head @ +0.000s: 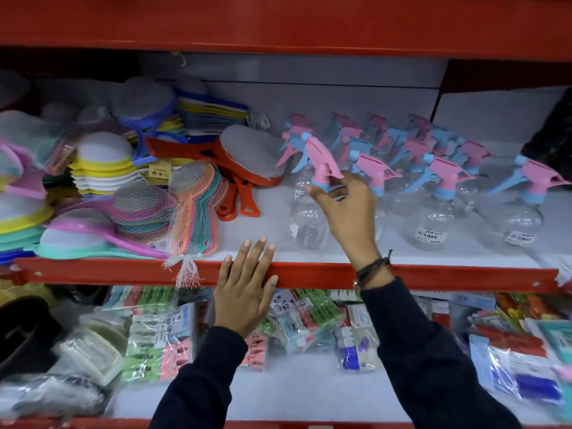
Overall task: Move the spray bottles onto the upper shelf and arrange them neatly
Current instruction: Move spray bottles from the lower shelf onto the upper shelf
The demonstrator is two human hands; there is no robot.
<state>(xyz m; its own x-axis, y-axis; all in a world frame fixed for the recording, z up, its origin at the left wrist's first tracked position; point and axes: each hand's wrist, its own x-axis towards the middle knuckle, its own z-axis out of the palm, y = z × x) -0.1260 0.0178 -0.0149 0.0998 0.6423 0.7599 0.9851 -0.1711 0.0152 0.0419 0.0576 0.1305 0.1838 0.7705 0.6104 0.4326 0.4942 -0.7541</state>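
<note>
A clear spray bottle (309, 226) with a pink and blue trigger head stands on the white upper shelf (269, 239), near its front edge, at the left end of a group of matching spray bottles (433, 181) that runs off to the right and back. The right hand (346, 209) pinches this bottle's collar with thumb and fingertips. The left hand (244, 289) lies flat and spread on the red shelf rail (123, 272), holding nothing. Netted plastic scrubbers (148, 209) crowd the shelf's left.
</note>
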